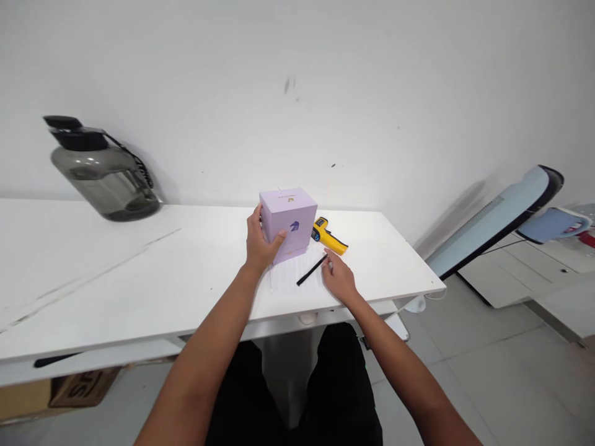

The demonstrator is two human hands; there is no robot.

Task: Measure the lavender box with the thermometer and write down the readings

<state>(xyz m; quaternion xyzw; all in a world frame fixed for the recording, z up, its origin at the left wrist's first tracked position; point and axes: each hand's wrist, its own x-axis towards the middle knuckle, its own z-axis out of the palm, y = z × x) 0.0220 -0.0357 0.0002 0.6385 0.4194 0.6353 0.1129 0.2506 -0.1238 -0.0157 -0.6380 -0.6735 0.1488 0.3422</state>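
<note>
My left hand (263, 243) is closed on the left side of a lilac box (294, 230). Its thumb lies across the front face, and the other fingers are partly hidden behind the box. The box is upright on the white table, with a small dark blue emblem on its front and a gold mark on top. My right hand (339, 277) is closed, its fingertips pinching the upper end of a black pen (310, 271). The pen slants over a white sheet of paper (288, 279) in front of the box. Beside the box's right side lies a yellow infrared thermometer (333, 243).
A large grey water bottle (109, 179) with a black lid stands at the back left of the white table (199, 279). A wall runs behind. To the right, a black-edged pale blue panel (502, 210) leans beyond the table edge. Cardboard boxes (86, 389) sit below left.
</note>
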